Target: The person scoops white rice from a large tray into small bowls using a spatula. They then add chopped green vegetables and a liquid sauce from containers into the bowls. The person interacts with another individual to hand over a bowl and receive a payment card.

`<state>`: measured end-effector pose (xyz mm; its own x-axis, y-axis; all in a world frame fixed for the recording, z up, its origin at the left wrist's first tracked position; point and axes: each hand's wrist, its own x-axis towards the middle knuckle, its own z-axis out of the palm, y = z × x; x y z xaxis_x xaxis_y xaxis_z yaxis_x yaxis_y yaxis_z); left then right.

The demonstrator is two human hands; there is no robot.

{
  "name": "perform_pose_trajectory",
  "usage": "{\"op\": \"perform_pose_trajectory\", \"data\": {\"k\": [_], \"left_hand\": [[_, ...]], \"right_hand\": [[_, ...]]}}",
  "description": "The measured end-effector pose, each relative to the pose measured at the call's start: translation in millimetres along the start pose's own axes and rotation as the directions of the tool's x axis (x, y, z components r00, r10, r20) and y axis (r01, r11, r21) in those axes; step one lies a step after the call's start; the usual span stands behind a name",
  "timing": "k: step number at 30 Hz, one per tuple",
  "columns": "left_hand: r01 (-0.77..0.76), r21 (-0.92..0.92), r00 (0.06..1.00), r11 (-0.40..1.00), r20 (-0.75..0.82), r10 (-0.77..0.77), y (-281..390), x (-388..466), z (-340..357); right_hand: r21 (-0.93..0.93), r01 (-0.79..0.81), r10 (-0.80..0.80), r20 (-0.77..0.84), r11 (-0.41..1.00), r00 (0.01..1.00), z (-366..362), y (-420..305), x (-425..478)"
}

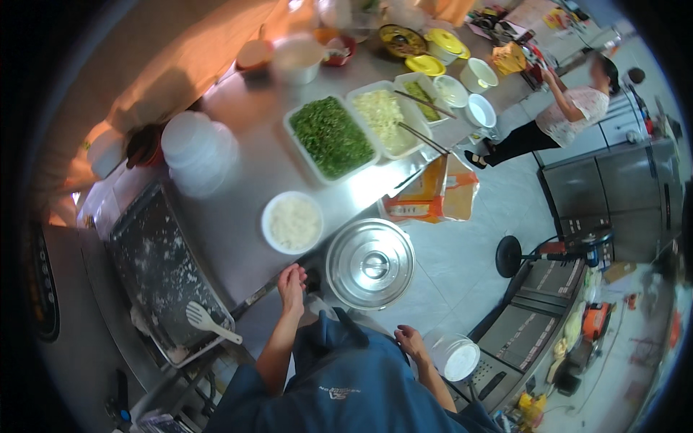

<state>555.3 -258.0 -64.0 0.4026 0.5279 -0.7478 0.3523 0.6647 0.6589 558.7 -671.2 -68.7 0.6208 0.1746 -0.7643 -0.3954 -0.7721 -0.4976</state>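
My left hand [292, 281] is just off the edge of the steel counter [238, 233], fingers loosely curled, holding nothing that I can see. Beyond it, a white bowl of rice [292, 222] sits near that edge. My right hand [411, 341] hangs low at my side, fingers partly bent and apart, near a white lidded bucket [457, 357]. Between and ahead of my hands stands a large steel pot with a lid [371, 264]. At the left, a white slotted spatula [211, 322] lies across the corner of a dark metal tray [162, 270] with white residue.
Farther along the counter are a tub of chopped greens [332, 137], a tub of shredded pale vegetable [381, 116] with chopsticks and stacked clear containers [197, 151]. An open orange bag [422, 197] stands beside the counter. Another person [568, 116] stands beyond; a round-based stand [509, 256] is on the floor.
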Motion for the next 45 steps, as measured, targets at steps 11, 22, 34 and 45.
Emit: {"op": "perform_pose_trajectory", "data": {"k": [11, 22, 34, 45], "left_hand": [[-0.133, -0.408, 0.983, 0.903, -0.169, 0.069, -10.1, -9.6, 60.3], [0.097, -0.022, 0.992, 0.995, 0.078, -0.095, -229.1, -151.2, 266.9], [-0.037, 0.176, 0.963, 0.984, 0.268, -0.012, -233.8, -170.2, 456.5], [-0.100, 0.086, 0.986, 0.991, 0.141, 0.087, -162.5, -66.5, 661.7]], "right_hand": [[0.235, 0.057, -0.077, 0.077, 0.970, 0.994, -62.4, 160.5, 6.7], [0.533, 0.039, 0.104, -0.237, 0.845, 0.966, -278.8, 315.1, -4.9], [0.292, 0.104, -0.060, -0.157, 0.951, 0.986, -399.8, 246.2, 92.1], [-0.169, 0.391, -0.413, -0.124, 0.905, 0.902, -576.5, 82.0, 274.7]]}}
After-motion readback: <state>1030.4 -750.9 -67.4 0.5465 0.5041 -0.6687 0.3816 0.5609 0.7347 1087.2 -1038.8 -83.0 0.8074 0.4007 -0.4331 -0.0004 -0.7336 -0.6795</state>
